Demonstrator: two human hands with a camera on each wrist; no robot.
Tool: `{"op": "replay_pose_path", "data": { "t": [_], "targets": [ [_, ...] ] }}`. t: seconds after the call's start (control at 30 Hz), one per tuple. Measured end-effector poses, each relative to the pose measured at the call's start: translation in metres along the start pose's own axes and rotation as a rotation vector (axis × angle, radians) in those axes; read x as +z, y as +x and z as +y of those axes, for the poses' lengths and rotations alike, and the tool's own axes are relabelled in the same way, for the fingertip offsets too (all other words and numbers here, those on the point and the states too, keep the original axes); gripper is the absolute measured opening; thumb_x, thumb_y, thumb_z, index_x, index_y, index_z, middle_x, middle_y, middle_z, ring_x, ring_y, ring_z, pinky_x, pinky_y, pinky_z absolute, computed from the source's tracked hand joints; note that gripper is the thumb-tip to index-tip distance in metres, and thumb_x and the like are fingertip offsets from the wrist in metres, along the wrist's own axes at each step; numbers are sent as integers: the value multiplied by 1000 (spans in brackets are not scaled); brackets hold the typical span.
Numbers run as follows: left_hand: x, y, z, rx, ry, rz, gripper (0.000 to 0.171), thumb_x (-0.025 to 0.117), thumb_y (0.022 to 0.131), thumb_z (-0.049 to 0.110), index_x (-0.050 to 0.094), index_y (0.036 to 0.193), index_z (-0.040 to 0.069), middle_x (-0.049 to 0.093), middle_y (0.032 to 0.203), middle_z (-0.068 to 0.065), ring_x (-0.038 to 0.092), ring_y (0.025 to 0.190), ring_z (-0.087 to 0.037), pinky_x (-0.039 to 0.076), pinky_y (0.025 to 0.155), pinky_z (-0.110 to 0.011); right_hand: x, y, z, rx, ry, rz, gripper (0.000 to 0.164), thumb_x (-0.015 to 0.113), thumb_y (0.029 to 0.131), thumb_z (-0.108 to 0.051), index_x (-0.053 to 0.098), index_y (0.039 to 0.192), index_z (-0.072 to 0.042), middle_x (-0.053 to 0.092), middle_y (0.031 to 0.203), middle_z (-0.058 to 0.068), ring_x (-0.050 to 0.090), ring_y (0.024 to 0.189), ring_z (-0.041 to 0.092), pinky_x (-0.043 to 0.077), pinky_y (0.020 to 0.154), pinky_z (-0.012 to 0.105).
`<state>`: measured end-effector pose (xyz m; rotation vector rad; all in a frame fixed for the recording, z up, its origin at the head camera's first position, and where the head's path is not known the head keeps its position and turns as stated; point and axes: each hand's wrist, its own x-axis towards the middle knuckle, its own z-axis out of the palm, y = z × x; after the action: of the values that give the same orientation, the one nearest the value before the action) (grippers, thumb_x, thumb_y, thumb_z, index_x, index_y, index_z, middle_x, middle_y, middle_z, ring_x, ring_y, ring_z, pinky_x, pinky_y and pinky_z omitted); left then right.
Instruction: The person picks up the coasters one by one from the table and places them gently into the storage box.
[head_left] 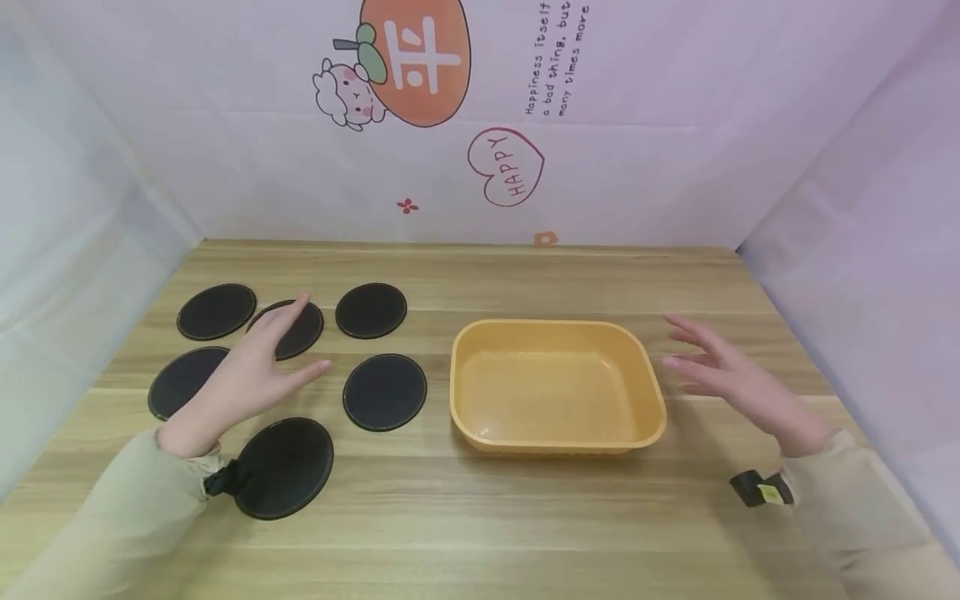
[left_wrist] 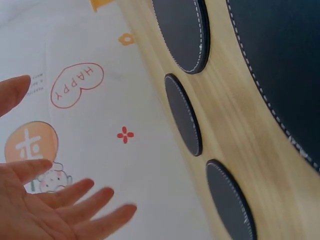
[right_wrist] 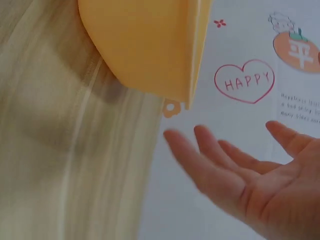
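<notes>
Several round black coasters with stitched edges lie on the left half of the wooden table. My left hand hovers over them with fingers apart, holding nothing. It partly covers a back-row coaster and the far-left coaster. Below the wrist is the nearest coaster; another coaster lies to the right of the thumb. On the right half stands a yellow plastic basin with nothing inside. Just beyond its right side, my right hand is held in the air, fingers spread and loosely bent around nothing.
Behind the table hangs a white printed cloth, with more white cloth at both sides. Two further coasters, one back left and one back middle, lie near the table's far edge. Dark straps circle both wrists.
</notes>
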<state>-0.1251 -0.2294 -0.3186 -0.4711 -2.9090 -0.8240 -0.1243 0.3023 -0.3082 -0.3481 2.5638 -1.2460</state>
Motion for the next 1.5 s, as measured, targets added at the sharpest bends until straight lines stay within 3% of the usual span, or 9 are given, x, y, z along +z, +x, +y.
{"op": "replay_pose_path", "data": {
  "t": [0.07, 0.17, 0.27, 0.33, 0.57, 0.83, 1.2, 1.5],
  "targets": [
    [2, 4, -3, -18, -70, -43, 87, 71, 86, 26, 18, 151, 3, 32, 146, -28, 35, 130, -45, 39, 96, -61, -3, 3, 10, -11, 120, -36, 62, 46, 100, -16, 12, 152, -10, 24, 149, 24, 53, 118, 19, 55, 84, 38],
    [8, 10, -10, -53, -203, -124, 85, 69, 87, 24, 16, 151, 2, 32, 145, -28, 38, 129, -45, 43, 96, -57, -5, 8, 27, -38, 349, -111, 53, 46, 99, -6, 26, 147, -19, 39, 141, 7, 56, 109, 1, 56, 83, 36],
    [15, 17, -16, -76, -295, -199, 82, 69, 88, 23, 18, 150, 2, 34, 144, -27, 39, 130, -44, 44, 96, -54, -4, 12, 41, -54, 522, -187, 50, 44, 97, 2, 37, 136, -27, 48, 129, -10, 59, 108, 4, 55, 83, 39],
    [20, 20, -20, -73, -316, -235, 81, 69, 87, 22, 22, 149, 1, 36, 143, -27, 41, 129, -44, 46, 95, -53, -3, 14, 48, -53, 567, -231, 50, 45, 97, 3, 38, 134, -30, 50, 127, -12, 59, 109, 7, 55, 84, 39],
    [32, 32, -27, -66, -286, -309, 83, 77, 80, 22, 32, 145, 1, 43, 139, -28, 49, 123, -44, 44, 96, -54, 5, 19, 58, -70, 582, -309, 58, 46, 95, 5, 30, 146, -16, 50, 131, -9, 61, 111, 13, 55, 85, 38],
    [44, 48, -29, -115, -221, -440, 85, 76, 80, 25, 29, 146, -1, 45, 133, -31, 49, 122, -44, 42, 99, -54, 8, 23, 62, -60, 612, -362, 51, 46, 95, 6, 43, 135, -24, 52, 128, -7, 61, 109, 15, 55, 83, 39],
    [57, 61, -38, -99, -180, -521, 86, 83, 72, 20, 34, 141, 1, 45, 127, -31, 50, 117, -44, 42, 98, -52, 9, 27, 62, -30, 592, -370, 50, 46, 95, 5, 41, 134, -26, 49, 127, -6, 61, 108, 17, 55, 83, 39],
    [62, 61, -21, -48, 22, -531, 90, 89, 63, 25, 40, 135, 3, 40, 126, -33, 48, 112, -40, 45, 90, -51, 8, 28, 65, -30, 629, -385, 51, 45, 95, 7, 41, 134, -26, 50, 127, -5, 62, 108, 18, 55, 83, 39]
  ]
}}
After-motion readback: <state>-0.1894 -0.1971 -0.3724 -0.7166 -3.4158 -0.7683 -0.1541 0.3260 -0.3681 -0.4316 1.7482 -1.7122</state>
